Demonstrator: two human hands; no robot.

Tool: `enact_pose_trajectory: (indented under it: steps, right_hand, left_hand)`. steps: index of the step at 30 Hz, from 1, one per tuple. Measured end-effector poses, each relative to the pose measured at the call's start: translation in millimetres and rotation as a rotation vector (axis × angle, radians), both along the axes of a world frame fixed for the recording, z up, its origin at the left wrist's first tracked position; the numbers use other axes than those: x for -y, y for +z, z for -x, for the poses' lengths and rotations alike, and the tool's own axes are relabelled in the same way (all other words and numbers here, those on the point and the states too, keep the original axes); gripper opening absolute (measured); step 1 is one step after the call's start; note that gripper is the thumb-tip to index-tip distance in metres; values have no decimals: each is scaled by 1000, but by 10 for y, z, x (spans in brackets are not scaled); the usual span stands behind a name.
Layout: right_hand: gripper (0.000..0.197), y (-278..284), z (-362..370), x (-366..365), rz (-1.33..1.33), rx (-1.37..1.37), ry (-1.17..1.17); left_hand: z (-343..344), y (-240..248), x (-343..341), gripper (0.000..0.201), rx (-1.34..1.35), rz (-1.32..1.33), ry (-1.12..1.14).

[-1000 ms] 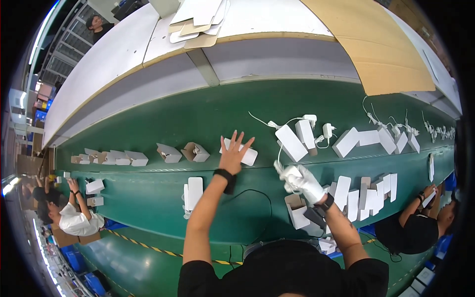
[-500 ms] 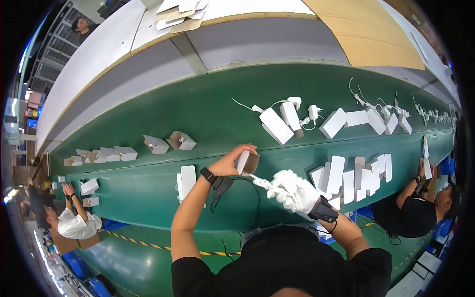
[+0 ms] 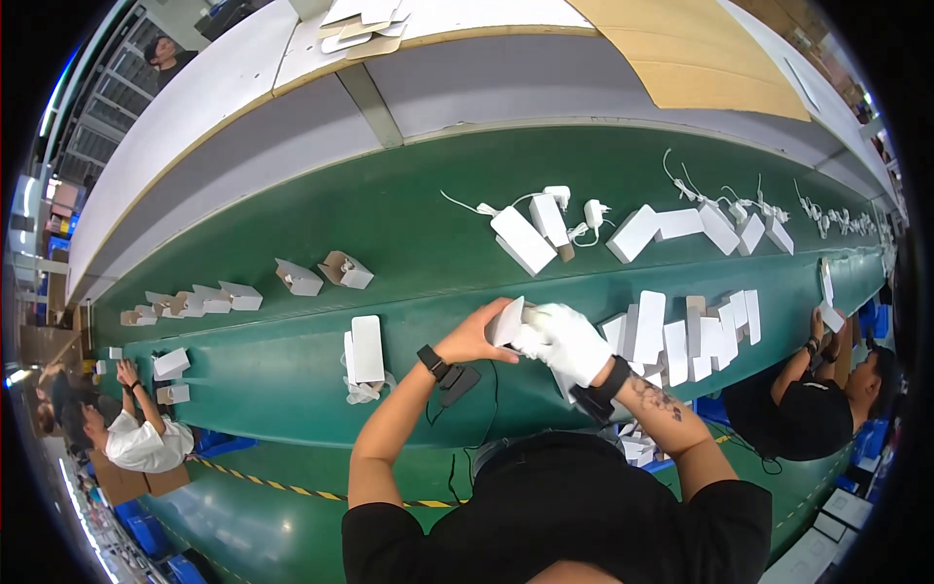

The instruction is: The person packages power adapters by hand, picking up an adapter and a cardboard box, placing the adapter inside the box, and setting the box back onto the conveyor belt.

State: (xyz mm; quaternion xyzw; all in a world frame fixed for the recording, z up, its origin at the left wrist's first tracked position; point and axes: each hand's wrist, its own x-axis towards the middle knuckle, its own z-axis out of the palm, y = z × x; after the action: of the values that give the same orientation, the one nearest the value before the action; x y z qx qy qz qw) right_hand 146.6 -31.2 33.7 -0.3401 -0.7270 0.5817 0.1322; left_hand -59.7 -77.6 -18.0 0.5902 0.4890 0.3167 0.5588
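Moved bunched, gloved right hand [image 3: 567,343] up to small box [image 3: 507,322]; can't tell what's inside glove's grip. Gripping box in left hand [image 3: 477,336]. Farther out, see two open boxes [image 3: 358,276] already holding something, plugs [image 3: 592,213] still lying loose.

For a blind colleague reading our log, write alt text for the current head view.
A person's bare left hand holds a small white box over a green work surface, with the white-gloved right hand at its right side. More white boxes and white plug adapters with cords are spread along the surface.
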Motion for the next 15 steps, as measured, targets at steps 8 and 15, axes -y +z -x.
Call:
enact_pose_trajectory:
  steps: [8, 15]
  right_hand:
    - [21, -124, 200, -446, -839, 221, 485]
    - [8, -511, 276, -1325, -852, 280, 198]
  left_hand:
    - [-89, -278, -58, 86, 49, -1, 170]
    - [351, -691, -212, 73, -113, -235, 409]
